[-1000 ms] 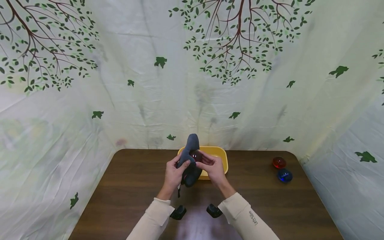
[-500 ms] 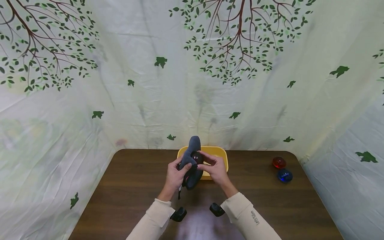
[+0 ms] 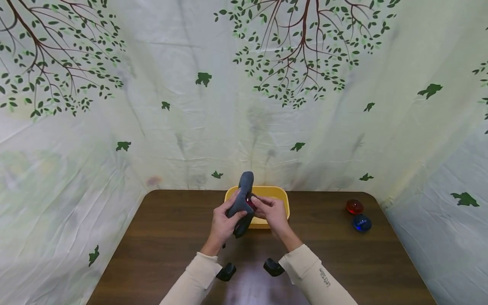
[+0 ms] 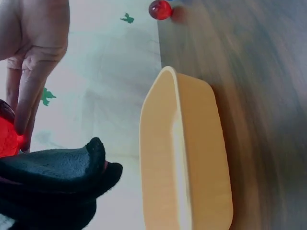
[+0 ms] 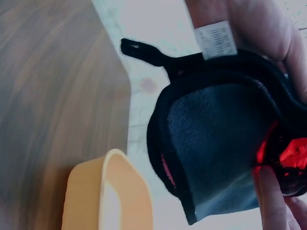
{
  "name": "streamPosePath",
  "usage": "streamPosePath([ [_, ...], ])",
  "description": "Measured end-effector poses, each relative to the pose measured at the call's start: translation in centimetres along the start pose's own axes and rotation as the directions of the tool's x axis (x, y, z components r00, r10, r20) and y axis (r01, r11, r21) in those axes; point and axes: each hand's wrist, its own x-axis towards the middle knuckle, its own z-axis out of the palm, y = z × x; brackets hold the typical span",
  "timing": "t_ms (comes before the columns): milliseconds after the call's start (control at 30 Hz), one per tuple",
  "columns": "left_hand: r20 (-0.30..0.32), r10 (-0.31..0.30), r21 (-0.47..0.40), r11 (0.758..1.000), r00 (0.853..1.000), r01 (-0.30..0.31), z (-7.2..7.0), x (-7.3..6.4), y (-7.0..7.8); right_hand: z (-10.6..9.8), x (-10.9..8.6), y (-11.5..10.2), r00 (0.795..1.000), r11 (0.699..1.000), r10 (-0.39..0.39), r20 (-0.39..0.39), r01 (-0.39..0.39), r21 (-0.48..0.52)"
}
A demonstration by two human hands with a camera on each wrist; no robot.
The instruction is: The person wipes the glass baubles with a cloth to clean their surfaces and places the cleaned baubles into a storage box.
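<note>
Over the table my left hand point(image 3: 224, 222) grips a folded grey-blue cloth point(image 3: 241, 201) with black edging. A black hanging loop point(image 5: 141, 51) and a white label point(image 5: 216, 40) stick out from the cloth in the right wrist view. My right hand point(image 3: 273, 213) pinches a glossy red glass ball point(image 3: 250, 202) against the cloth's right side. Part of the ball point(image 5: 293, 155) is hidden by the cloth and fingers. The left wrist view shows the ball point(image 4: 7, 138) at its left edge, next to the right hand's fingers point(image 4: 29, 100).
Behind the hands a yellow plastic tub point(image 3: 282, 195) stands near the far edge of the brown table point(image 3: 175, 237). Another red glass ball point(image 3: 355, 206) and a blue one point(image 3: 361, 223) lie at the right. A leaf-printed curtain point(image 3: 244, 106) hangs around the table.
The cloth has turned and now covers more of the red ball. My right fingers have moved slightly left, closer against the cloth. The two balls at the right have not moved.
</note>
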Motion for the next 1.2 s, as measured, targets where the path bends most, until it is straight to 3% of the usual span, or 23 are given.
streamPosePath([
  [167, -0.028, -0.054, -0.002, 0.999, 0.998, 0.054, 0.1, 0.3, -1.5, -0.1, -0.2, -0.1, 0.998, 0.999, -0.022, 0.059, 0.024, -0.038],
  [333, -0.093, -0.129, -0.090, 0.989, 0.987, 0.121, 0.3, 0.3, -2.2, -0.4, -0.3, 0.1, 0.985, 0.991, -0.112, 0.132, 0.120, -0.061],
  [533, -0.126, -0.177, -0.151, 0.976, 0.976, 0.157, 0.3, 0.3, -2.0, -0.7, -0.2, 0.2, 0.942, 0.946, -0.283, 0.179, 0.305, -0.110],
  [733, -0.113, -0.247, -0.218, 0.951, 0.962, 0.219, 0.3, 0.3, -2.2, -0.9, 0.0, 0.5, 0.902, 0.912, -0.366, 0.228, 0.396, -0.104],
  [833, -0.101, -0.248, -0.228, 0.948, 0.963, 0.220, 0.4, 0.3, -2.3, -0.9, 0.0, 0.7, 0.909, 0.916, -0.354, 0.222, 0.385, -0.116],
  [1000, -0.090, -0.198, -0.183, 0.967, 0.976, 0.179, 0.3, 0.2, -2.3, -0.9, 0.0, 0.6, 0.956, 0.952, -0.252, 0.151, 0.273, -0.139],
  [1200, -0.052, -0.118, -0.088, 0.990, 0.992, 0.114, 0.1, 0.3, -2.2, -0.8, 0.0, 0.5, 0.986, 0.988, -0.138, 0.090, 0.144, -0.057],
])
